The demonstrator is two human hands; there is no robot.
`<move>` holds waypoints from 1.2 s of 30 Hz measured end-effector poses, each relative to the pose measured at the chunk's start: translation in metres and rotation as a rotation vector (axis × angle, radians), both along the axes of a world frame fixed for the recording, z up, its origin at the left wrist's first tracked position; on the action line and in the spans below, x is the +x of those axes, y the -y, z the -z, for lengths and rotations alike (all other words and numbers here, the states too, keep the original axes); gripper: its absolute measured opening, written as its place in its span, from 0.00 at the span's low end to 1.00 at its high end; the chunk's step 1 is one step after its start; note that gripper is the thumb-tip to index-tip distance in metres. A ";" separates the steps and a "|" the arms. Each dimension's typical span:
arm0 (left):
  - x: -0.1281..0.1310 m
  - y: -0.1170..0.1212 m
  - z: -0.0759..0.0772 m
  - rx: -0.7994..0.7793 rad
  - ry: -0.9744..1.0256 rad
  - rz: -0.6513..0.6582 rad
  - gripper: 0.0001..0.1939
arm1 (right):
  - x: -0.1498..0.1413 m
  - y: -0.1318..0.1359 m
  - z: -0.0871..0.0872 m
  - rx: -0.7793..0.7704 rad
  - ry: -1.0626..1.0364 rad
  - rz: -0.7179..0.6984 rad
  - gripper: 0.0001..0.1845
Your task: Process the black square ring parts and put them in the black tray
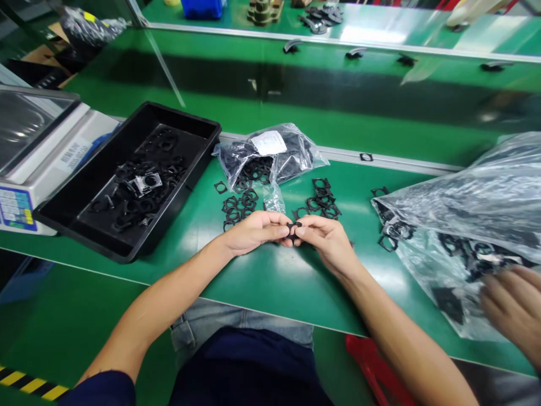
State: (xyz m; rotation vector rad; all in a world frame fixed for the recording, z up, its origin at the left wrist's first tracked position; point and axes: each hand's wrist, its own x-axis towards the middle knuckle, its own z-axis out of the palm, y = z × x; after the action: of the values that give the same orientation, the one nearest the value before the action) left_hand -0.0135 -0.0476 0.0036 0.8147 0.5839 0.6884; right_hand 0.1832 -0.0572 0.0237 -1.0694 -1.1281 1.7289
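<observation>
My left hand and my right hand meet above the green worktop. Between their pinched fingertips is a small black ring-shaped plastic part, partly hidden by the fingers. Just beyond my left hand lies a loose group of black square-framed rings. Another cluster of the same black frames is spread past my right hand. Behind both groups rests a clear plastic bag full of black parts, with a white label on it.
At left a black tray holds many black parts, beside a weighing scale. On the right, another person's blurred hand is at a large clear bag of black parts. A shelf ledge runs along the back.
</observation>
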 end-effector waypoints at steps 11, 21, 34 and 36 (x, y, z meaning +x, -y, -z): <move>0.008 -0.001 0.008 0.207 -0.211 -0.299 0.22 | -0.002 0.001 0.000 0.084 0.040 0.147 0.20; 0.012 0.001 0.007 0.302 -0.235 -0.360 0.17 | -0.002 0.002 0.001 0.126 0.137 0.200 0.20; 0.012 0.002 0.008 0.347 -0.340 -0.349 0.15 | -0.003 0.000 0.004 0.135 0.192 0.154 0.21; 0.012 0.002 0.008 0.383 -0.370 -0.369 0.14 | -0.003 0.000 0.005 0.196 0.209 0.136 0.20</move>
State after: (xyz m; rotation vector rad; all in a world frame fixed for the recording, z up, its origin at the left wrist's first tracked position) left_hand -0.0017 -0.0496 -0.0041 1.2212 0.9700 1.0148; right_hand 0.1806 -0.0576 0.0183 -1.1943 -1.2936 1.3938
